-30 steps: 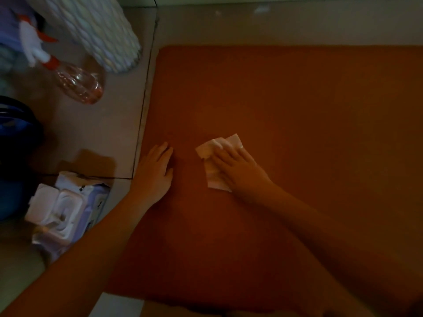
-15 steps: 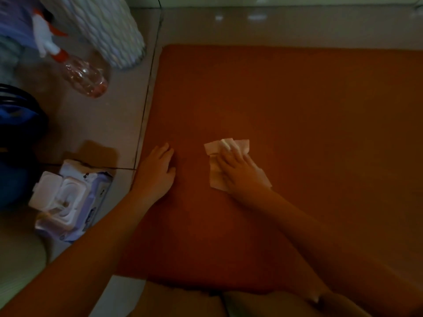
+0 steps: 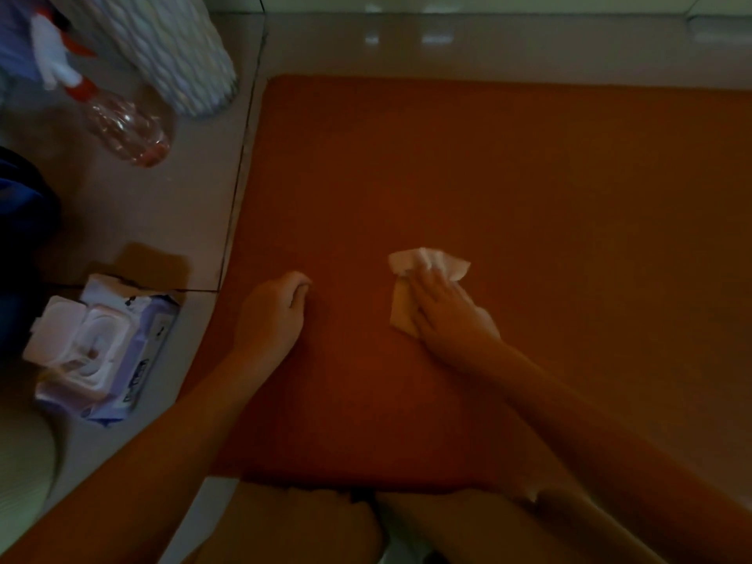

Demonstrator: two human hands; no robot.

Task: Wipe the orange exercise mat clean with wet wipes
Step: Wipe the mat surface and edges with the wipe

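Wiping in hand | wet wipe [image 3: 427,262] pressed onto orange mat [image 3: 529,189] on floor [image 3: 162,221] by right hand [image 3: 447,311], grip flat, unclenched | left hand [image 3: 272,311] braced on mat, grip curled, empty | next: strokes likely needed rightward.

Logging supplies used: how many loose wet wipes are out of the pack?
1. The wipe lies on the orange mat, pressed under the right hand. The open pack on the floor left of the mat may hide more.
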